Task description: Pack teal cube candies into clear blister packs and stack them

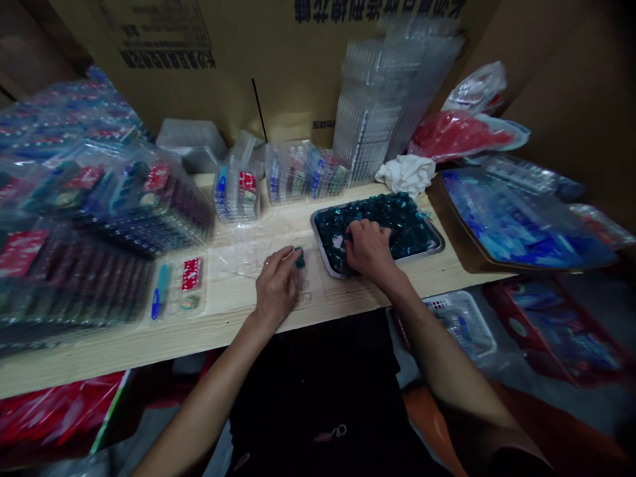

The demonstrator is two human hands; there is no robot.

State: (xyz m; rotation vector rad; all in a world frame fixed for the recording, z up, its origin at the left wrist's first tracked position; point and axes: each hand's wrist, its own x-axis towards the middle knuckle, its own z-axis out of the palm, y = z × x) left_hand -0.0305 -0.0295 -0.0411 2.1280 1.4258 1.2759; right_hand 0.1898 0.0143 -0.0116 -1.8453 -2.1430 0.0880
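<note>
My left hand (278, 281) rests over a clear plastic blister tray (309, 281) on the wooden table. Its fingers are bent together, and a small dark teal piece (299, 258) shows at the fingertips. To the right lies a shallow metal-rimmed tray (437, 246) filled with glossy dark teal pieces (400, 225). Into its near left part reaches my right hand (368, 245), fingers curled down among the pieces. Their tips are hidden, so what they pinch cannot be seen. A bare light patch of the tray bottom shows beside the right hand.
Stacks of filled clear packs (169, 205) crowd the left. One pack with a blue pen-like item (159, 291) lies nearby. Behind stand smaller packs (237, 192), tall nested clear trays (370, 112) and a white cloth (407, 172). A box with blue wrapping (521, 212) is at right.
</note>
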